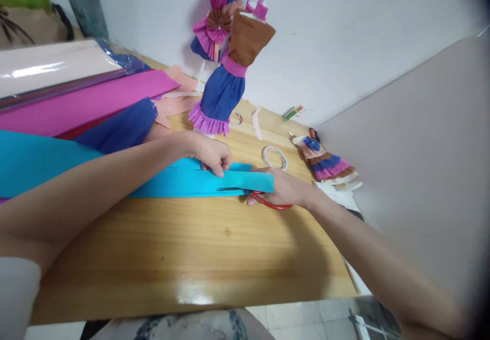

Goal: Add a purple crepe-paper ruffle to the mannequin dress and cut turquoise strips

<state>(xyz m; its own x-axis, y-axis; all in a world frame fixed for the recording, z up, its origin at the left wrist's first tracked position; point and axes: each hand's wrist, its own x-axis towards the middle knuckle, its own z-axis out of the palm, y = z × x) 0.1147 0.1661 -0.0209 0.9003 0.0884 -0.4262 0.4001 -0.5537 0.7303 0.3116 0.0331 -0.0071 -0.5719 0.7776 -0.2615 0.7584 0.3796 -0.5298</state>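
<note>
A long sheet of turquoise crepe paper (172, 183) lies along the wooden table (184, 248), with a slit cut into its right end. My left hand (214, 155) is closed on the paper's upper side near that end, thumb pressed down on it. From the right, my right hand (281, 186) grips a pair of scissors by their red handles (273, 204). The scissor blades sit in the slit, mostly hidden by the paper. A cut strip of the turquoise paper drapes over the right hand's fingers.
Magenta paper (99, 97) and dark blue paper (122, 125) lie at the left. Behind stands a dress form (222, 92) in a paper dress. A tape roll (274, 158) lies beyond my right hand. A small paper dress (325, 161) lies at the right edge near the wall.
</note>
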